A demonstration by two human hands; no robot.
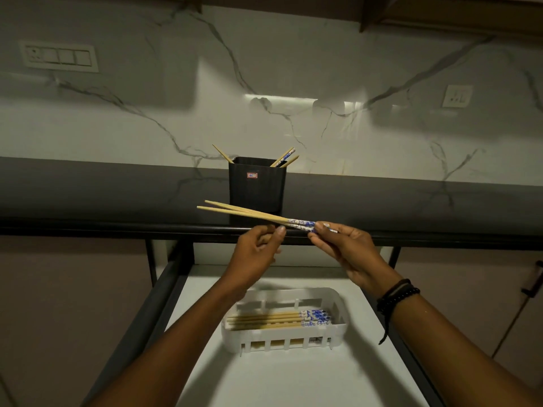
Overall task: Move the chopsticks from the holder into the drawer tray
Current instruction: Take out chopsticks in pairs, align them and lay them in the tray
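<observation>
The right hand (346, 254) pinches a pair of chopsticks (249, 214) at their blue-and-white patterned ends, thumb and fingertips closed round them. The plain wooden shafts run from that hand leftward and a little upward, spreading slightly apart at the tips. The wrist is bent, the palm turned to the left, and dark wristbands (396, 295) circle the forearm below it.

The left hand (258, 254) is raised just beside the right one, under the middle of the pair, with its fingers curled inward and the thumb tip up close beneath the shafts. Whether it touches or grips them is hard to tell from this angle. Both forearms reach up from the lower edge of the view.

Just beyond the hands, on the dark counter (117, 195), stands the black holder (257, 189), upright, with several more chopsticks (283, 158) leaning out of its top. Below the hands and nearer the person, the white tray (338, 301) sits in the open drawer (264, 377). A row of chopsticks (264, 320) lies flat in it, patterned ends to the right.
</observation>
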